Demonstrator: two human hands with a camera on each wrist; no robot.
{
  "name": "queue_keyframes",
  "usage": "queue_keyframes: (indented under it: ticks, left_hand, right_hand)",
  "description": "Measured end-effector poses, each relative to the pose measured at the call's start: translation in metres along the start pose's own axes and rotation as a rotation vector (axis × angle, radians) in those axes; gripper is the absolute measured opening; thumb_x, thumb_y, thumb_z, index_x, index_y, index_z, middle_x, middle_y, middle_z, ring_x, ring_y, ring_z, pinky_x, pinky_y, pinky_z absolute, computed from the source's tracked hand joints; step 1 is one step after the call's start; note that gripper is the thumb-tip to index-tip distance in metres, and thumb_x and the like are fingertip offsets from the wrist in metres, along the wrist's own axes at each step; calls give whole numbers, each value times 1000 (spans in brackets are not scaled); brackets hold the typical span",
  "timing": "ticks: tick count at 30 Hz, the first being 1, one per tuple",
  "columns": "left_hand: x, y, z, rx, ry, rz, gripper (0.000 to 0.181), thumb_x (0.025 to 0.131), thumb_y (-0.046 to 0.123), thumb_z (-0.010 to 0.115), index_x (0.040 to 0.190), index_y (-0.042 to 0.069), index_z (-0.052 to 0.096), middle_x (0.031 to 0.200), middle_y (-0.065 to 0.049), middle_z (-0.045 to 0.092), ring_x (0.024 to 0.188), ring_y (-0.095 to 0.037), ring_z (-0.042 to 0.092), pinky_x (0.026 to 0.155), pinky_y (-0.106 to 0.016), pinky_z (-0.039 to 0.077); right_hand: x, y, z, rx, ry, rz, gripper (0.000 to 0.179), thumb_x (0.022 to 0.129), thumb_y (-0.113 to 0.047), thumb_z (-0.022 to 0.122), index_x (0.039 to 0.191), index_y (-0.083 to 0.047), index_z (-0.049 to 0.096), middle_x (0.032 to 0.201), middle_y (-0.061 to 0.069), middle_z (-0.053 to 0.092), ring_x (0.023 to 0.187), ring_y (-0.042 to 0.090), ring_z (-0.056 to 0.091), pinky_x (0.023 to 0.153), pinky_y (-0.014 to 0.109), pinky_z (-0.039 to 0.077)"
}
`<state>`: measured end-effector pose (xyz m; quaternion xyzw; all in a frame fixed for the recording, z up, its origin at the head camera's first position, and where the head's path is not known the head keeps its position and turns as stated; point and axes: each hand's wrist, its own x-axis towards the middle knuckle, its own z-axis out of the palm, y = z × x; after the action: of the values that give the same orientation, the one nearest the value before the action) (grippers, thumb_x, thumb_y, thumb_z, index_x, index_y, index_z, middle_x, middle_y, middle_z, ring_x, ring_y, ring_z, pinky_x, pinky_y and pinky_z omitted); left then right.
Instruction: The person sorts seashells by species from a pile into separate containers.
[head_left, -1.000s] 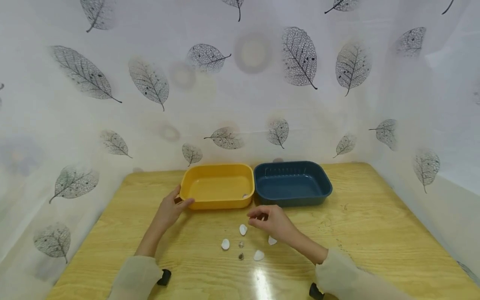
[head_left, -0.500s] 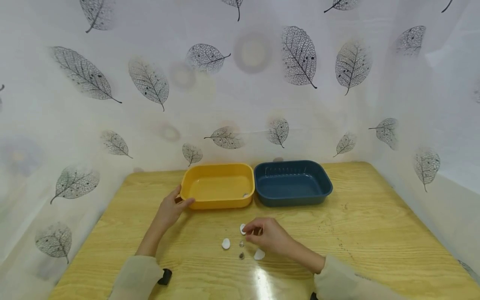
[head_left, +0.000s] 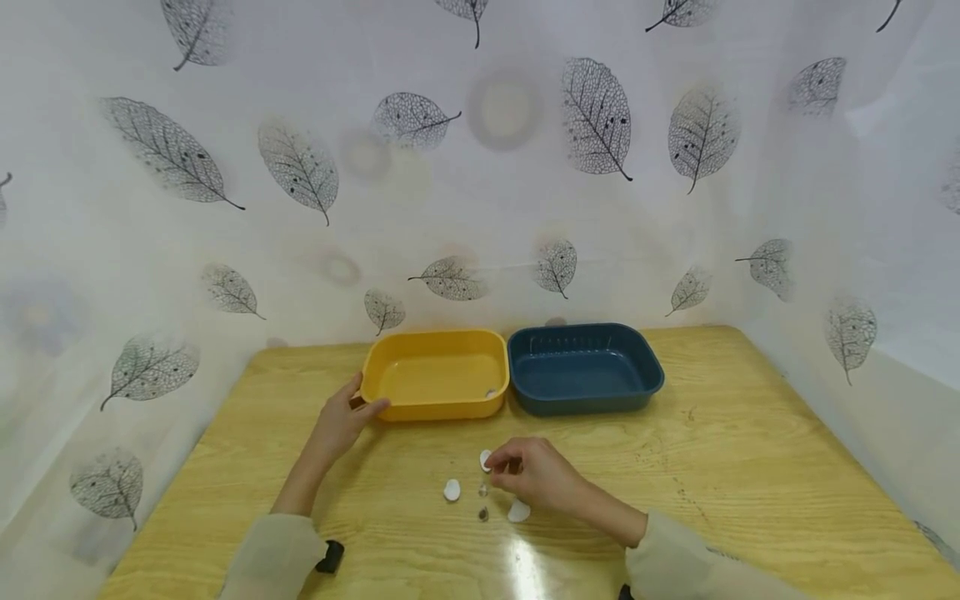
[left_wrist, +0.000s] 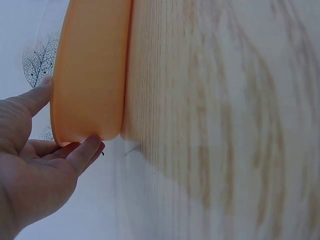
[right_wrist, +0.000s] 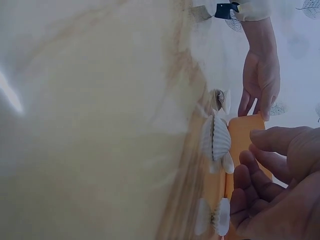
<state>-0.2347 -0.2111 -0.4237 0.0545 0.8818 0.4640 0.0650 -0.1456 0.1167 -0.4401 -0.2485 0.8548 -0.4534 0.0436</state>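
My left hand holds the left end of a yellow plastic tray; in the left wrist view the thumb meets its rim and the fingers lie along its end wall. Over the tabletop in front, my right hand has loosely bent fingers, with nothing visible between thumb and fingertips. Beside those fingertips lies a white shell, partly covered. Another white shell lies to the left, and a ribbed white shell below the hand. Between them are a small clear piece and a small dark piece.
A dark blue tray stands against the yellow tray's right side. One small pale piece lies inside the yellow tray. Both stand at the back of the wooden table, before a leaf-patterned sheet.
My right hand has come down and toward me from just in front of the trays, then stayed nearly still. It covers a white shell seen earlier. The left hand keeps its place.
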Motion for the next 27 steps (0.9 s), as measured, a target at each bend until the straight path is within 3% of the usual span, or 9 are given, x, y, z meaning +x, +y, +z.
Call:
queue_keyframes:
  ticks: [14,27]
  left_hand:
    - [-2,1,0,-4,-11,-5,86,105,30,64,160,-11,12,166,-32,15,144,-48,37,112,-54,43]
    - [1,-2,0,0,-4,5,86,105,29,64,160,-11,11,166,-31,14,144,-49,37,113,-54,41]
  right_hand:
    - [3,2,2,18,-85,1,16,88,-2,80,103,2,78,87,2,74,77,0,61,69,20,55]
    - [5,4,6,-23,-100,-24,14,85,1,81,99,0,80,87,6,76,77,-1,63,70,18,55]
